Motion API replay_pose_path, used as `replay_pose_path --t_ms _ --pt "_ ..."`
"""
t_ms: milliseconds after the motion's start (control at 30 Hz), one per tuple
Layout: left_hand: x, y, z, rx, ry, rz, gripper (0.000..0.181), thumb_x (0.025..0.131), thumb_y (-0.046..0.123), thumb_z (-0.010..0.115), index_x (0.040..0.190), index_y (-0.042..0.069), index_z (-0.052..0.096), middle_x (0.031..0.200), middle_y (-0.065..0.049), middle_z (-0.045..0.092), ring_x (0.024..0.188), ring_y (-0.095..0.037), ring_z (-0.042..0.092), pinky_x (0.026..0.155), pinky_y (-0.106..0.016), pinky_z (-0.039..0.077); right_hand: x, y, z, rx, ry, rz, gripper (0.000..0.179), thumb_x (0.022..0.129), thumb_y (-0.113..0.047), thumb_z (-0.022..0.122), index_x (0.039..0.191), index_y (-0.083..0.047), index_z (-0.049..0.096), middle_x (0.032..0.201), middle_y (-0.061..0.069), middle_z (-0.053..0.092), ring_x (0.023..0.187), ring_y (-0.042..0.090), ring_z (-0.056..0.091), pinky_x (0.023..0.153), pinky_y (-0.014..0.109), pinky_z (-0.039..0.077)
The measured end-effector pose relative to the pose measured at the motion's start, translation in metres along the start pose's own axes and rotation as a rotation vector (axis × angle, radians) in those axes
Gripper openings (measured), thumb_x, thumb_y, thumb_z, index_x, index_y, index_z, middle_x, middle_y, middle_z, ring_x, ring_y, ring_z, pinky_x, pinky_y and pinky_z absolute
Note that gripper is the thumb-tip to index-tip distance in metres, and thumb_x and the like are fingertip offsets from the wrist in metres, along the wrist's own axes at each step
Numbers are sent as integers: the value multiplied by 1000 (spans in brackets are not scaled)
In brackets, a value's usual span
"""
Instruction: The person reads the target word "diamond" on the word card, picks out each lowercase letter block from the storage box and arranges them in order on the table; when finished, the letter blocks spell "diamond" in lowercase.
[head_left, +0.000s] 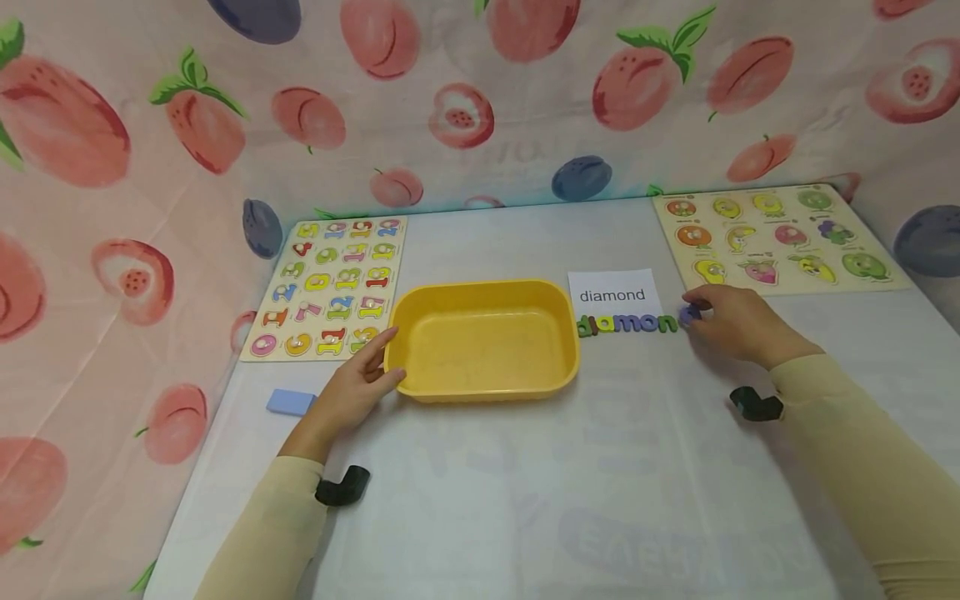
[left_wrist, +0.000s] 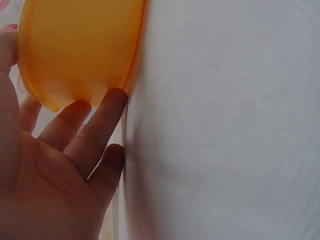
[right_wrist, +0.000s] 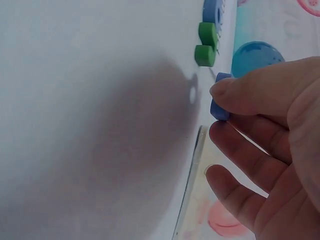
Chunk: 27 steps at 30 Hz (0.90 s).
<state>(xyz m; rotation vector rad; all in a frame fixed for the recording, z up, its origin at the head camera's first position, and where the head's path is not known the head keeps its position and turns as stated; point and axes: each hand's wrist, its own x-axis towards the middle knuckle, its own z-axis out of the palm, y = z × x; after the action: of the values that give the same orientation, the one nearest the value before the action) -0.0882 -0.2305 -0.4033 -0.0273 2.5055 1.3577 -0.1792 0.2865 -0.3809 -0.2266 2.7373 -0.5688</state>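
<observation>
My right hand (head_left: 731, 323) pinches a small blue letter (right_wrist: 220, 110) between thumb and fingers, just past the right end of a row of coloured letters. The shadow on the table shows a round hole in this piece. From left to right the row reads "diamon", ending in a green n (head_left: 666, 323). Directly above it lies a white card (head_left: 611, 287) printed "diamond". At the left end of a yellow plastic tray (head_left: 480, 393), my left hand (head_left: 351, 393) rests with fairly straight, spread fingers (left_wrist: 95, 130) touching the outer wall.
A number puzzle board (head_left: 300, 279) lies at the back left, partly behind the tray. The fruit puzzle board (head_left: 783, 250) is at the back right, beyond my right hand. Beside my left wrist is a blue block (head_left: 290, 402). Peach-printed cloth (head_left: 420, 108) hangs behind the white table.
</observation>
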Motion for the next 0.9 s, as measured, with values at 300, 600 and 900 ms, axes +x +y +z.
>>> replay_pose_path --t_ms 300,600,900 --pt "1 -2 0 0 8 21 70 97 37 66 158 31 32 162 -9 29 142 -32 39 113 -47 34 6 1 7 -37 -21 -16 44 95 -10 64 133 10 53 126 32 57 120 50 49 105 68 33" --pt "1 -3 1 2 7 25 69 98 34 65 158 30 31 162 -9 27 142 -31 38 113 -46 34 7 -1 10 -34 -28 -13 45 94 -11 65 133 9 54 127 31 57 120 49 49 106 68 32" --pt "1 -1 0 18 14 36 69 99 32 64 159 27 31 163 -9 27 143 -31 37 114 -46 33 9 0 11 -39 -7 -12 44 94 -10 64 133 8 55 126 31 57 118 49 50 104 68 34"
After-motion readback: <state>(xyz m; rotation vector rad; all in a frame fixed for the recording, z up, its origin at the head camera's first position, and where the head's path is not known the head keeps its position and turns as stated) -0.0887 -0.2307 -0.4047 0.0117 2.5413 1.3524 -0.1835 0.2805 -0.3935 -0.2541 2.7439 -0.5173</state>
